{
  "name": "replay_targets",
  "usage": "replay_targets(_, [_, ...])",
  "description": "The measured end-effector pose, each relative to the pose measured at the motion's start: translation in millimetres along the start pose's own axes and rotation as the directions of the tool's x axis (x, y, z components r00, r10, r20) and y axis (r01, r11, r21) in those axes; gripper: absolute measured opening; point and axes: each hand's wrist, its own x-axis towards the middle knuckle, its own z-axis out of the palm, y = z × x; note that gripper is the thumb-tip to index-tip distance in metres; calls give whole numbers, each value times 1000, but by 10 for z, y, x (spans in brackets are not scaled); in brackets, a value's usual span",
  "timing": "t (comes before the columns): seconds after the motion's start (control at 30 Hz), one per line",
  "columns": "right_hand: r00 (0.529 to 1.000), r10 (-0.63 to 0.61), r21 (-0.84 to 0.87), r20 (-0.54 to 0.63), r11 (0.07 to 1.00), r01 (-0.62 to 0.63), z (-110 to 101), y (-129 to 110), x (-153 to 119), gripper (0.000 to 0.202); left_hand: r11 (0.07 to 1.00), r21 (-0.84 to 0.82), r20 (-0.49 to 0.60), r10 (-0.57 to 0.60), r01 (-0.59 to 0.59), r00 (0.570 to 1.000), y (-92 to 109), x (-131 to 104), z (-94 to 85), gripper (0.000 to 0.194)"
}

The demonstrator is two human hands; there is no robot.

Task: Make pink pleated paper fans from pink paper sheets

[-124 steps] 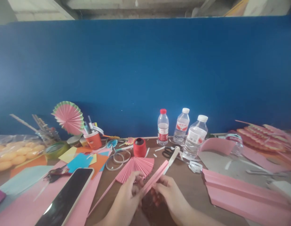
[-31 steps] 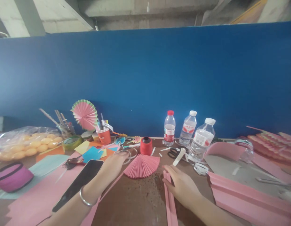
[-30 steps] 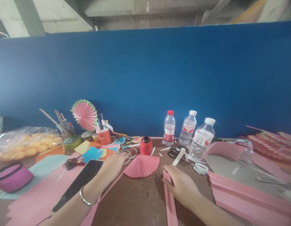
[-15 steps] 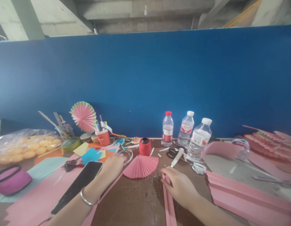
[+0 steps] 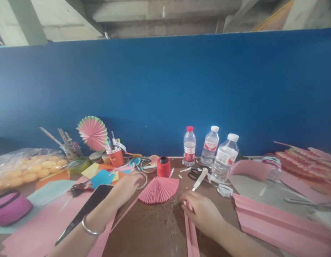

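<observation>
My left hand [image 5: 127,185] reaches over the left side of the table, a bangle [image 5: 91,228] on its wrist. Its fingers look stretched out beside a clear tape ring [image 5: 143,182], though the tips are partly hidden; nothing shows in its grasp. On the right, my right hand [image 5: 204,211] is closed on the top end of a narrow folded pink paper strip [image 5: 191,237]. Between the hands lies a pleated pink paper fan [image 5: 159,191], spread out in front of a red spool [image 5: 163,167]. A white-handled cutter [image 5: 200,179] lies just beyond my right hand.
Several water bottles [image 5: 224,159] stand at the back, with black-handled scissors [image 5: 193,174] near them. A phone [image 5: 86,210] lies under my left forearm on a pink sheet [image 5: 45,228]. An orange pen cup [image 5: 115,157] stands behind. Creased pink paper [image 5: 278,221] occupies the right.
My left hand has shifted slightly left and away from the tape ring. My right hand stays on the pink paper strip. The whole view has moved a little.
</observation>
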Motion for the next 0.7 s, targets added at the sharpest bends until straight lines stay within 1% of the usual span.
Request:
replay_targets(0.07, [1000, -8, -6, 0, 1000, 8, -2, -6, 3, 17, 1000, 12, 28, -26, 26, 999, -4, -46, 34, 16])
replay_targets(0.1, [1000, -12, -8, 0, 1000, 12, -2, -7, 5, 16, 999, 19, 32, -43, 42, 999, -1, -65, 45, 13])
replay_targets(0.2, [1000, -22, -4, -4, 1000, 22, -2, -6, 8, 17, 995, 29, 13, -99, 98, 995, 41, -81, 18, 14])
replay_targets(0.27, [999, -23, 5, -22, 1000, 23, -9, -4, 10, 19, 992, 15, -12, -122, 122, 992, 102, -65, -63, 17])
replay_targets(0.4, [996, -21, 36, -88, 999, 24, -75, -23, 22, 22, 993, -32, -90, -120, 118, 989, 281, -60, -320, 22])
replay_targets(0.47, [992, -47, 69, -119, 996, 55, -150, -55, 43, 22, 995, -61, -144, -83, 75, 986, 377, -97, -441, 23])
replay_targets(0.57, [980, -110, 141, -163, 981, 134, -313, -158, 96, 19, 991, -102, -200, 61, -83, 978, 524, -176, -569, 23])
replay_targets(0.63, [971, -140, 217, -196, 959, 182, -433, -271, 143, 17, 979, -108, -199, 149, -172, 969, 642, -221, -628, 25])
replay_targets(0.7, [961, -150, 294, -233, 931, 216, -535, -409, 194, 16, 969, -118, -186, 193, -217, 963, 786, -251, -681, 28])
